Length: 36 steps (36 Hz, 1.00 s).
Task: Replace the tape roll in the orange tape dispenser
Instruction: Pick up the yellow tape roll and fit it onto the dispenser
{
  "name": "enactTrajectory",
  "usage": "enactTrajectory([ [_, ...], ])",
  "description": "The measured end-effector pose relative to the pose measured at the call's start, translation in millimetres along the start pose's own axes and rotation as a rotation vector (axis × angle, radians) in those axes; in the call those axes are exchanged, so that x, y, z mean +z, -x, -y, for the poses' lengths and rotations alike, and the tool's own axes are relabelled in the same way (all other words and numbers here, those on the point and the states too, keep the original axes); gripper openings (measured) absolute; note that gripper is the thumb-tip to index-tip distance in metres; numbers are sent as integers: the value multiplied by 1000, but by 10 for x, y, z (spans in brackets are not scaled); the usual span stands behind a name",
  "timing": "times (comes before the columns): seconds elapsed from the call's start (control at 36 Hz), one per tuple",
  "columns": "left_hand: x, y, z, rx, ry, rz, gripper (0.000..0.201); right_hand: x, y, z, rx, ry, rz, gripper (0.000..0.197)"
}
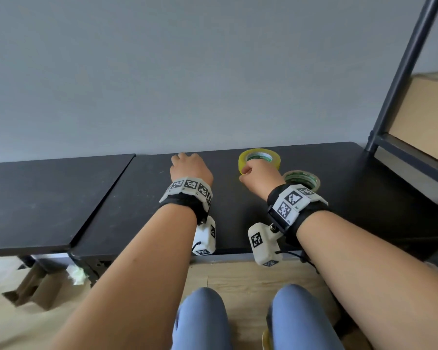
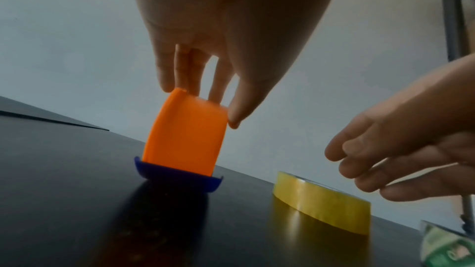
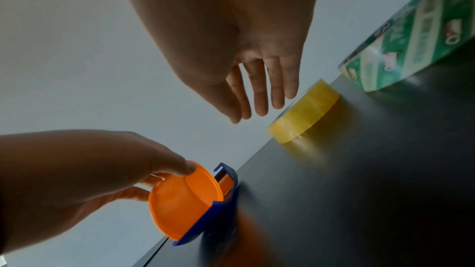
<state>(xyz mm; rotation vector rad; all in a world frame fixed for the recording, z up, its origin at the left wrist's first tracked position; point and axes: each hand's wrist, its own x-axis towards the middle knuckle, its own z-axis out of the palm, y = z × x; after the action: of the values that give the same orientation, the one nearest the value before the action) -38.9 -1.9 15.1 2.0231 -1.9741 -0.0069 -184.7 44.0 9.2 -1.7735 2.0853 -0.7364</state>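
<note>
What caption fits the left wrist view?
Left hand grips the upright orange tape dispenser while the open right hand hovers above a yellow tape roll.

Head view: orange plastic tape dispenser with blue base fully hidden behind left hand [image 1: 190, 168]. Right hand [image 1: 259, 176] covers near rim of yellow transparent tape roll [image 1: 259, 157], at 12 o'clock from it; fingers out of sight. Green-printed clear tape roll [image 1: 302, 179] half hidden behind right wristband. Cardboard box [image 1: 424, 117] at 2 o'clock cut by right edge. Left wrist view: green-printed roll blurred, cut at 5 o'clock corner; print unreadable.
</note>
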Motion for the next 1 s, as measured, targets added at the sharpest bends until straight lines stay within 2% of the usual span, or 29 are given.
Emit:
enactTrajectory([
  [0.11, 5, -67, 100, -41, 91, 12, 30, 87, -41, 71, -22, -8, 9, 30],
  [0.36, 15, -129, 167, -85, 301, 32, 23, 230, -108, 179, -30, -2, 34, 31],
  [0.58, 3, -188, 125, -229, 531, 103, 41, 312, -125, 238, -55, -18, 95, 38],
  [0.69, 57, -200, 140, -291, 611, 139, 45, 340, -126, 277, -78, -30, 97, 28],
  [0.78, 88, -181, 182, -282, 583, 175, 39, 343, -124, 292, -97, -26, 81, 29],
  [0.89, 132, -139, 254, -191, 479, 267, 35, 356, -118, 305, -136, -30, 62, 36],
  [1.0, 165, -125, 319, -138, 440, 241, 43, 372, -108, 320, -163, -22, 65, 36],
])
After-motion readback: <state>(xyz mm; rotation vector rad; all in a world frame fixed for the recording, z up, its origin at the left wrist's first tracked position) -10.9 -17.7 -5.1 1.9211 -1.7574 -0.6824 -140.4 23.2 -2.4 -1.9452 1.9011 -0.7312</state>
